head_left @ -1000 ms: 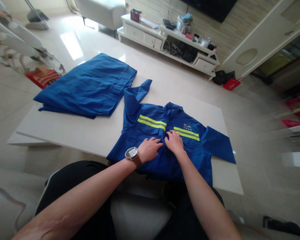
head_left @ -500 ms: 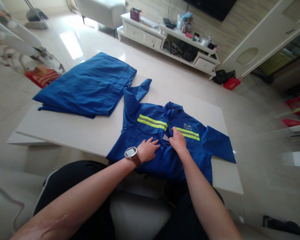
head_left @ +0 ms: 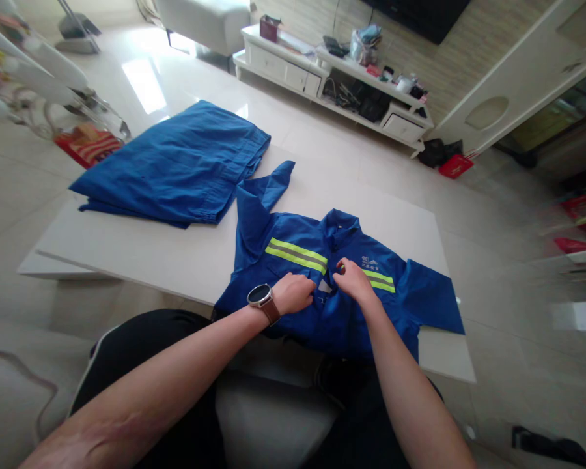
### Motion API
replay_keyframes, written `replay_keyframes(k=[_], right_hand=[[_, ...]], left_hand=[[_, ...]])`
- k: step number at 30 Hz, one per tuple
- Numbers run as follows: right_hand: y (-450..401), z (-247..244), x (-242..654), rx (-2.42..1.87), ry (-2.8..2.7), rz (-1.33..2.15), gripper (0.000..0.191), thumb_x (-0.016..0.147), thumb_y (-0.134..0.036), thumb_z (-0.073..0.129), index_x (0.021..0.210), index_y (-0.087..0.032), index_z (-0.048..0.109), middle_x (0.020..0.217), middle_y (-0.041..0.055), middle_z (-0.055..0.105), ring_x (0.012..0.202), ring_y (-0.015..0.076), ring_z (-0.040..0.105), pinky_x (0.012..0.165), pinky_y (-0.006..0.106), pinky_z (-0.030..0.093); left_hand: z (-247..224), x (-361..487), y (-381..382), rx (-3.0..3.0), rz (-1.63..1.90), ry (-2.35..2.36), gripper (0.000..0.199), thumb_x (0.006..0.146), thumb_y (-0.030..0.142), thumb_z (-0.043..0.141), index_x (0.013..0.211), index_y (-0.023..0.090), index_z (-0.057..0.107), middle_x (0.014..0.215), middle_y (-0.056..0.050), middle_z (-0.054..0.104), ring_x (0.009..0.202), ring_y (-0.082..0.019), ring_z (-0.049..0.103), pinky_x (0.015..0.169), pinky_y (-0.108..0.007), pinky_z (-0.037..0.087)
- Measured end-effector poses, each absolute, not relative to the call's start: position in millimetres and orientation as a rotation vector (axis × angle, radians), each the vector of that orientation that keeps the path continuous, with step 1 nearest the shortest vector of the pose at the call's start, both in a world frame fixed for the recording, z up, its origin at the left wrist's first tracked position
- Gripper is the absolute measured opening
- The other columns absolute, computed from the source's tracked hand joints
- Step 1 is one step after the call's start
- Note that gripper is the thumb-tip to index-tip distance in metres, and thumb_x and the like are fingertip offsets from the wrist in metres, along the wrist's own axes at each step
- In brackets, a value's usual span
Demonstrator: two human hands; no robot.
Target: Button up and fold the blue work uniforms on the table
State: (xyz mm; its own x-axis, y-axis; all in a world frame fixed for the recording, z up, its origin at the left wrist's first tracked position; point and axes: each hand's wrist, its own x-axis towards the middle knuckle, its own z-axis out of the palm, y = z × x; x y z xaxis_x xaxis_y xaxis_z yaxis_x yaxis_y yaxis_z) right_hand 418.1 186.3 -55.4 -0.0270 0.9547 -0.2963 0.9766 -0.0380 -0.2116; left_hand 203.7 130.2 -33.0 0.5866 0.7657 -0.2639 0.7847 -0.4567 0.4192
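A blue work jacket (head_left: 297,228) lies front up across the near side of the white table (head_left: 141,257), collar pointing away from me and sleeves out to both sides. Yellow-green reflective bands (head_left: 297,255) cross its chest. My left hand (head_left: 294,293), below a wristwatch (head_left: 260,296), is closed with curled fingers on the left front edge. Opposite it, my right hand (head_left: 354,280) pinches the right front edge, partly covering the band there. Between the hands the front gapes a little, and a pale patch shows inside.
Folded blue trousers (head_left: 170,172) rest on the table's left part, partly overhanging its far edge. Beyond, a white TV cabinet (head_left: 283,71) holds assorted items. A red bag (head_left: 455,166) stands on the floor at its right. My knees are under the near edge.
My left hand, which lay flat with fingers spread on the jacket, has curled closed at the front edge. My right hand's fingers have drawn in. The jacket's collar sits slightly nearer me.
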Motion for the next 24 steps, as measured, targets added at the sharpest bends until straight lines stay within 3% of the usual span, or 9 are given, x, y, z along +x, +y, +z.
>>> replay_keyframes(k=[3, 5, 10, 13, 17, 24], right_hand=[[190, -62, 409, 2.119, 2.356, -0.418, 0.045, 0.087, -0.032, 0.06, 0.13, -0.023, 0.06, 0.138, 0.0107, 0.059, 0.121, 0.0287, 0.056, 0.094, 0.036, 0.048], [192, -65, 403, 2.057, 2.418, -0.424, 0.046, 0.091, -0.033, 0.058, 0.136, -0.024, 0.057, 0.143, 0.0092, 0.056, 0.124, 0.0284, 0.053, 0.098, 0.037, 0.047], [192, -67, 390, 2.025, 2.308, -0.354, 0.021, 0.095, -0.035, 0.055, 0.112, -0.025, 0.063, 0.121, 0.0086, 0.064, 0.114, 0.0278, 0.056, 0.085, 0.035, 0.048], [191, -66, 386, 2.046, 2.28, -0.338, 0.018, 0.097, -0.041, 0.053, 0.102, -0.025, 0.061, 0.114, 0.0071, 0.064, 0.105, 0.0252, 0.059, 0.078, 0.033, 0.046], [189, -66, 385, 2.038, 2.193, -0.431, 0.014, 0.095, -0.033, 0.054, 0.105, -0.025, 0.06, 0.114, 0.006, 0.064, 0.096, 0.0223, 0.063, 0.075, 0.031, 0.045], [187, -66, 381, 2.054, 2.029, -0.407, 0.029, 0.097, -0.029, 0.046, 0.116, -0.017, 0.064, 0.123, 0.018, 0.063, 0.108, 0.0295, 0.065, 0.086, 0.036, 0.047]], left_hand=[[-38, 205, 129, 2.327, -0.037, 1.223, 0.025, 0.095, 0.025, 0.052, 0.102, 0.018, 0.075, 0.098, -0.013, 0.077, 0.097, -0.029, 0.074, 0.086, -0.04, 0.056], [-41, 205, 129, 2.33, -0.042, 1.223, 0.025, 0.095, 0.024, 0.052, 0.101, 0.018, 0.075, 0.099, -0.014, 0.077, 0.098, -0.03, 0.073, 0.086, -0.04, 0.056], [-43, 205, 128, 2.331, -0.05, 1.202, 0.025, 0.094, 0.024, 0.052, 0.103, 0.017, 0.074, 0.101, -0.015, 0.077, 0.1, -0.031, 0.073, 0.087, -0.042, 0.056], [-44, 204, 127, 2.325, -0.058, 1.199, 0.025, 0.094, 0.025, 0.052, 0.102, 0.017, 0.075, 0.1, -0.014, 0.077, 0.1, -0.031, 0.073, 0.086, -0.041, 0.057], [-45, 205, 126, 2.299, -0.069, 1.203, 0.025, 0.093, 0.025, 0.052, 0.098, 0.017, 0.075, 0.098, -0.013, 0.077, 0.096, -0.03, 0.074, 0.083, -0.039, 0.057], [-49, 208, 123, 2.246, -0.04, 1.226, 0.025, 0.091, 0.026, 0.053, 0.096, 0.018, 0.076, 0.096, -0.013, 0.077, 0.09, -0.029, 0.074, 0.08, -0.037, 0.057]])
